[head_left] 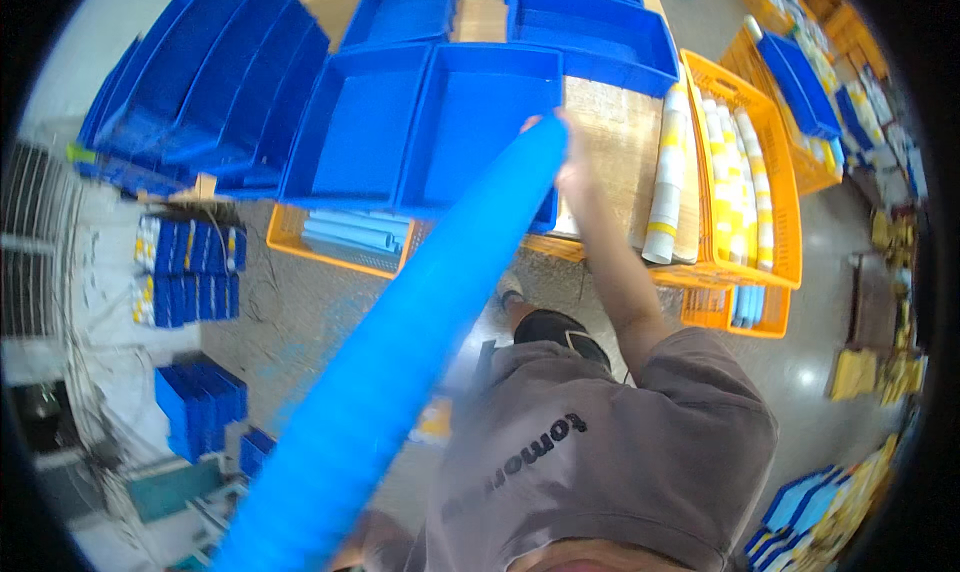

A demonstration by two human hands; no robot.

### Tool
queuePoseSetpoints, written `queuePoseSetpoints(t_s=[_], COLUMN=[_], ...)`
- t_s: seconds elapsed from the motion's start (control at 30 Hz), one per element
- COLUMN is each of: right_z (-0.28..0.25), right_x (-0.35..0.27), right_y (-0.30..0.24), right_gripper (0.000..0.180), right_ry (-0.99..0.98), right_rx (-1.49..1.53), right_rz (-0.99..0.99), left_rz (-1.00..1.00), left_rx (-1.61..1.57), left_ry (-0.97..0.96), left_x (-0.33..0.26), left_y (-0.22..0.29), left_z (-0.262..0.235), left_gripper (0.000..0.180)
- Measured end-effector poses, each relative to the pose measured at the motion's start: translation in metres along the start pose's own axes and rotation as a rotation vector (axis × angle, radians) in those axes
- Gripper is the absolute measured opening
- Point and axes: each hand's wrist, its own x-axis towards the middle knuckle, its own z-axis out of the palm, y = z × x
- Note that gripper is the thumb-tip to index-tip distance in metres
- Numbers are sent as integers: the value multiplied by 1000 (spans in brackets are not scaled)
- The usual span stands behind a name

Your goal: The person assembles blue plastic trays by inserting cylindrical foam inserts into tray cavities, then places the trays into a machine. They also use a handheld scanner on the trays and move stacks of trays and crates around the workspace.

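Blue tube (415, 322): While its upper end is gripped by the right hand (570, 160), the ribbed length is slanted from 7 o'clock to 1 o'clock, its lower end cut off by the frame.
Right hand: closed around the tube end at 1 o'clock; fingers blurred.
Left hand: not seen; whether it is closed or open cannot be told.
Counter (612, 122): bare wood exposed at 1 o'clock, just beside the tube end.
Blue trays (365, 122): laid out on the counter from 11 to 1 o'clock; one is partly covered from view by the tube; contact cannot be told.
Stacked blue trays (205, 82): nested and tilted, at 10 o'clock.
Patterned roll (667, 177): white and yellow, laid at 2 o'clock, just beside the orange crate.
Orange crate (783, 192): at 2 o'clock, filled with similar rolls.
Lower crate (285, 227): orange, between 9 and 10 o'clock, below counter level; light-blue rolls held inside.
Blue bins (200, 402): grouped at 8 o'clock, well apart from the counter.
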Motion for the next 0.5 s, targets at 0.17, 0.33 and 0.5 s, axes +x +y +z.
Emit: queuePoseSetpoints(t_s=[0.17,0.33,0.5], right_z=[41,68,81], right_x=[22,75,111], right_y=[51,42,50], right_gripper=[40,42,54], right_ry=[44,57,36], right_rx=[108,156,-96], right_rz=[238,372,313], left_rz=[-132,-380,-1340], left_rx=[-704,-1444,-1477], left_ry=[-94,-419,-1893], left_x=[4,16,22], left_y=[107,238,347], left_z=[119,257,430], left_gripper=[45,43,37])
